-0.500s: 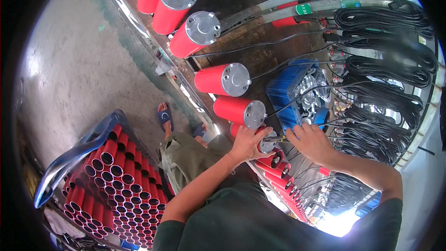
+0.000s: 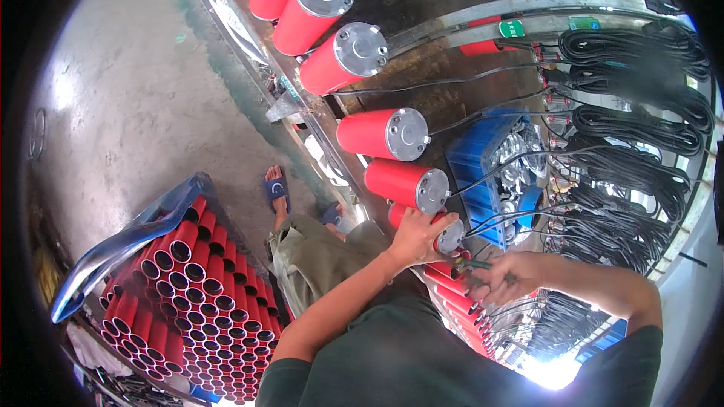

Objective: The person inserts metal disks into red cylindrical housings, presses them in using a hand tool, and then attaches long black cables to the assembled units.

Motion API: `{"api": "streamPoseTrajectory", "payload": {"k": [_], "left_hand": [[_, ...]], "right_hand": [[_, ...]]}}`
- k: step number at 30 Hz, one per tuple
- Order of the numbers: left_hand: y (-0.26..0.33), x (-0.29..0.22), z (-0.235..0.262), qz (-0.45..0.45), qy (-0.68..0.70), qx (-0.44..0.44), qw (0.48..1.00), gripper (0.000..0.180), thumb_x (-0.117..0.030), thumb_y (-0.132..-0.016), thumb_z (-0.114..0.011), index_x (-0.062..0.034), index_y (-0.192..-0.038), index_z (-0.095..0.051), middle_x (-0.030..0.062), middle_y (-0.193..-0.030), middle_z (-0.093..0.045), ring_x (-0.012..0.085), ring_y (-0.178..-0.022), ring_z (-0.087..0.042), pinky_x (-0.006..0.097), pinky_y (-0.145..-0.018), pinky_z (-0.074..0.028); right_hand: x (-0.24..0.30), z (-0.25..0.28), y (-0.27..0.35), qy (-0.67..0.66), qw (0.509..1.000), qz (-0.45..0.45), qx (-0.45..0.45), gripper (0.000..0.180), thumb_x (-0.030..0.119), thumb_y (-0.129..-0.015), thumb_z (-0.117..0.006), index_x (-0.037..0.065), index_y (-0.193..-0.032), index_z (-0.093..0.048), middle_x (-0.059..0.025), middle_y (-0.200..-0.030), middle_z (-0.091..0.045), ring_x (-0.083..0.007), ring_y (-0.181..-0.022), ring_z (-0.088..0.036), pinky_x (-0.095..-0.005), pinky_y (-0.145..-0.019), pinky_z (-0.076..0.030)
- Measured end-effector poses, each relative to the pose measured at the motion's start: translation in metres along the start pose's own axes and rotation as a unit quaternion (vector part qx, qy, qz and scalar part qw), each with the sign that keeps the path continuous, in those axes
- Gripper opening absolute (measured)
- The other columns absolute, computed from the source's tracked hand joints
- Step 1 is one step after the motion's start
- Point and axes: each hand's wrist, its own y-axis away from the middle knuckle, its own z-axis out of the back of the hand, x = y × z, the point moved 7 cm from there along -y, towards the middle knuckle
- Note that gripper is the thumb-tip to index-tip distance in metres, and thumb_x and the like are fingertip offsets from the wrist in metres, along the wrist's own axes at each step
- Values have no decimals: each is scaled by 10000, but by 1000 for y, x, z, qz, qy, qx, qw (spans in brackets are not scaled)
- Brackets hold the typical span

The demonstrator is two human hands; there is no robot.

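My left hand [image 2: 416, 237] is wrapped over a red cylinder with a round metal end cap [image 2: 450, 235]. The cylinder lies on its side in a row, its cap facing right, with black cable by it. Just below and right of that cap, my right hand [image 2: 507, 277] grips a slim hand tool with a green and yellow handle [image 2: 473, 263]. Its exact kind is blurred. The tool's front end points left, close to the cap's lower edge; I cannot tell if it touches. Directly above sits another capped red cylinder [image 2: 400, 183].
A blue crate [image 2: 471, 169] of shiny metal parts stands right of the row. Bundled black cables [image 2: 637, 128] hang along the right rail. More red cylinders [image 2: 320, 24] line the bench [image 2: 430, 79]. At lower left is a stack of open red tubes [image 2: 196, 294] with blue plastic sheeting [image 2: 128, 237].
My right hand and the tool have dropped down from the cap's face to below it. My left hand stays on the same cylinder. The whole view has shifted slightly.
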Motion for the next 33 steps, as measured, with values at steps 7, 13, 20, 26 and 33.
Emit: {"api": "streamPoseTrajectory", "payload": {"k": [7,13,20,26,33], "left_hand": [[0,1,1,1,6,-6,1000,807,-442,-608,-969,-138,-1294,-674,98,-1198,-683,328,-1105,-653,476,-888,-485],[-1,-4,7,-10,10,-20,1000,793,-423,-611,-974,-126,-1282,-675,103,-1193,-674,343,-1113,-652,487,-954,-482],[-2,-5,5,-14,14,-23,1000,811,-416,-604,-977,-130,-1299,-671,102,-1190,-667,348,-1118,-647,493,-969,-480],[-1,-3,7,-18,6,-24,1000,825,-415,-596,-977,-135,-1309,-669,96,-1211,-662,340,-1134,-639,487,-958,-475],[1,-1,5,-9,-4,-19,1000,812,-452,-630,-954,-143,-1321,-659,93,-1203,-668,317,-1120,-642,461,-912,-463]], "right_hand": [[57,0,38,433,849,106,-285,711,169,-716,-850,-24,-1311,-511,-180,-1103,-597,-375,-991,-689,-461,-779,-596],[45,30,33,562,685,170,-431,586,28,-718,-789,30,-1259,-563,-120,-1085,-533,-289,-998,-626,-380,-741,-572],[39,40,26,500,769,198,-346,343,83,-838,-720,34,-1157,-604,-111,-964,-582,-227,-790,-617,-333,-623,-516],[18,19,11,334,888,183,-259,251,113,-914,-674,47,-1144,-599,-73,-899,-583,-161,-711,-612,-296,-560,-486],[31,28,16,341,899,152,-231,386,173,-807,-753,65,-1147,-604,-43,-805,-594,-157,-651,-620,-282,-552,-484]]}}
